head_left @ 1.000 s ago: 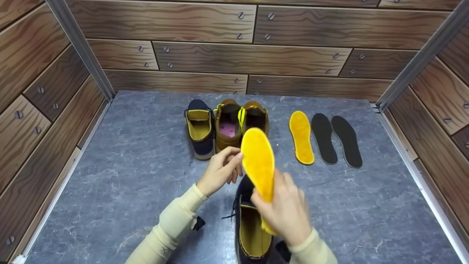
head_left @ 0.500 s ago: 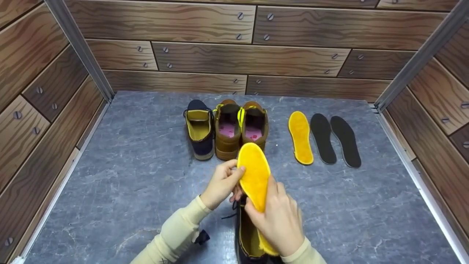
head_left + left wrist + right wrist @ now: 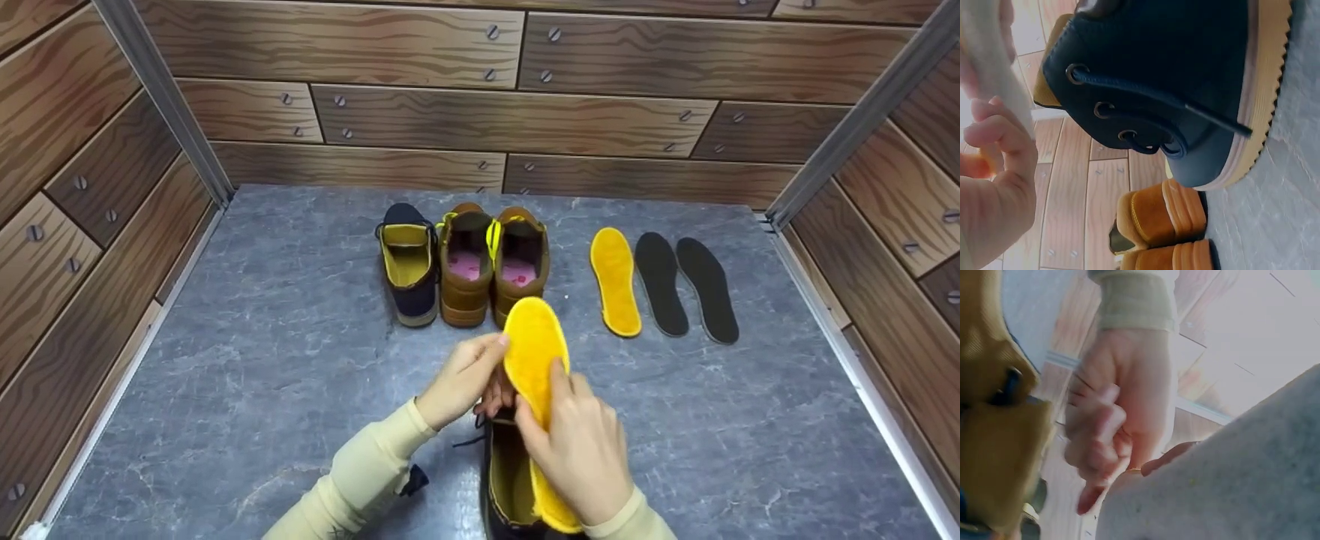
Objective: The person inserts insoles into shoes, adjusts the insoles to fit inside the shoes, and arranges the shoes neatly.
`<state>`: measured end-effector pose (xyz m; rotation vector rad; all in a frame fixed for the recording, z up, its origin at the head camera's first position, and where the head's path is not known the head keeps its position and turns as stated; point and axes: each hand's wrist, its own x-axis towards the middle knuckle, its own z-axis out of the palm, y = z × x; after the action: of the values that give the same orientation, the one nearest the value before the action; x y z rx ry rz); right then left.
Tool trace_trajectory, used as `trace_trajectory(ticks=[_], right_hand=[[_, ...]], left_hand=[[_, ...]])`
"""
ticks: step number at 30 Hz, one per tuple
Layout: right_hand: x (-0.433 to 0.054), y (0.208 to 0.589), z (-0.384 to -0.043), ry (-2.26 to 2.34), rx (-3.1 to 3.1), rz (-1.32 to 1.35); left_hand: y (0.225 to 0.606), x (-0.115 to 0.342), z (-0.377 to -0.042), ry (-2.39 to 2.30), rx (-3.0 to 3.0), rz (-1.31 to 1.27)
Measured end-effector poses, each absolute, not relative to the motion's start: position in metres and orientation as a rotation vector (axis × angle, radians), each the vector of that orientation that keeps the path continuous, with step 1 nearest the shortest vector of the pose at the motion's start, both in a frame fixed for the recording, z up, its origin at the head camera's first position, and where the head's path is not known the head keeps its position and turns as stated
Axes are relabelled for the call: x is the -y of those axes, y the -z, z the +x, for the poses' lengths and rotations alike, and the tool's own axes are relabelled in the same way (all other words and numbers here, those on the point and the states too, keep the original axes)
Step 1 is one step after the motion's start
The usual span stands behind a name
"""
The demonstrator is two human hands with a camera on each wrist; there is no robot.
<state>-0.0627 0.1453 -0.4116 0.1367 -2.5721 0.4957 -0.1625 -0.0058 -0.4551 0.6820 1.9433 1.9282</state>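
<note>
A yellow fuzzy insole [image 3: 534,345] is held at a slant over a navy lace-up shoe [image 3: 511,469], its rounded toe end pointing away. My right hand [image 3: 581,446] grips it around the middle, index finger stretched along its top. At the toe end's left edge, my left hand [image 3: 465,379] pinches it with the thumb, the other fingers curled below. The left wrist view shows the navy shoe [image 3: 1174,73] from the side, its lace end loose, beside the left hand [image 3: 1002,180]. In the right wrist view the insole's grey underside [image 3: 1230,478] hides part of the hand.
Along the back stand another navy shoe [image 3: 409,270] and two brown shoes [image 3: 463,296] with yellow laces and pink inside. To their right lie a second yellow insole [image 3: 616,281] and two black insoles [image 3: 661,285]. Wood-patterned walls [image 3: 420,120] enclose the grey floor.
The yellow insole has come down and nearer, lately shifting slightly right. My left hand has moved forward onto its edge and now pinches it; my right hand has kept its grip.
</note>
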Motion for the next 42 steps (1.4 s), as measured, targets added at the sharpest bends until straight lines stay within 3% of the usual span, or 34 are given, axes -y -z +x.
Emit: trace_trajectory(ticks=[4, 10, 15, 21, 34, 42], right_hand=[[-0.155, 0.398, -0.056, -0.511, 2.540, 0.120], [-0.165, 0.385, -0.038, -0.503, 2.492, 0.121], [-0.166, 0.383, -0.026, -0.492, 2.497, 0.110], [-0.167, 0.388, -0.017, -0.515, 2.546, 0.086], [-0.170, 0.396, -0.014, -0.550, 2.621, 0.056], [-0.171, 0.398, -0.014, -0.554, 2.710, 0.031]], left_hand=[[0.461, 0.009, -0.162, -1.594, -2.356, 1.070], [0.476, 0.014, -0.155, -0.560, -2.909, 1.731], [0.481, 0.008, -0.153, -0.273, -2.951, 1.945], [0.478, 0.000, -0.154, -0.313, -2.936, 1.911], [0.479, -0.009, -0.170, -0.899, -2.750, 1.460], [0.493, -0.010, -0.192, -1.171, -2.573, 1.443]])
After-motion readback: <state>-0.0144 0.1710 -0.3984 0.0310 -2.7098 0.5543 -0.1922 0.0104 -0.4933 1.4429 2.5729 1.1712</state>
